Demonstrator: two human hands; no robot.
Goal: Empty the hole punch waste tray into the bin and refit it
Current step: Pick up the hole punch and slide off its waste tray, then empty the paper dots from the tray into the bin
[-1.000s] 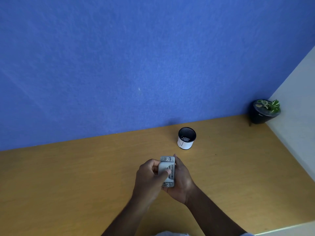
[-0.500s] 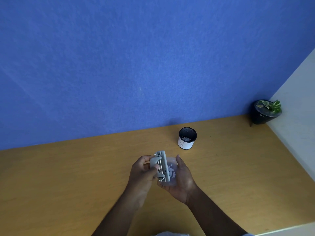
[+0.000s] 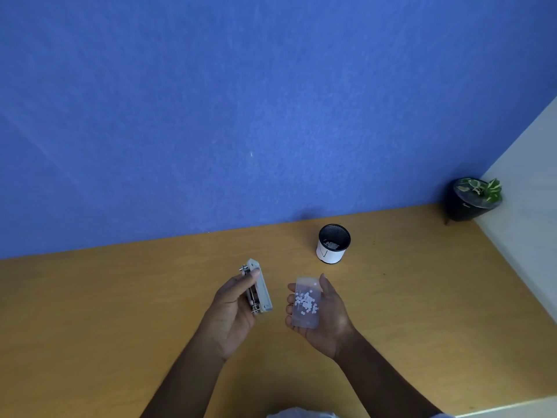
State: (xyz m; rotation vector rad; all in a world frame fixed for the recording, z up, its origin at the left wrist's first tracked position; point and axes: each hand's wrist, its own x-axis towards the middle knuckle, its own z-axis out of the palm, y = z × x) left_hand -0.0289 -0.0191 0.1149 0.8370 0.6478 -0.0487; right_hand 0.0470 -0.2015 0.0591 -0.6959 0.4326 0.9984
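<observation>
Head view: left hand [image 3: 232,309] fingers grasp the hole punch [image 3: 259,289]; right hand [image 3: 325,315] fingers cradle the waste tray [image 3: 306,303] of paper dots, near the bin [image 3: 333,243] on the bench [image 3: 120,312].

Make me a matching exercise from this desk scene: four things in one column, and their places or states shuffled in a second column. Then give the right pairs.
Things:
1. hole punch
2. waste tray
3. bin
4. potted plant

Places or states:
A. stands in the desk's far right corner
B. lies in the right hand, paper dots inside
C. held in the left hand, tray off
D. stands on the desk near the blue wall, beyond the hands

Pairs: 1-C, 2-B, 3-D, 4-A
</observation>
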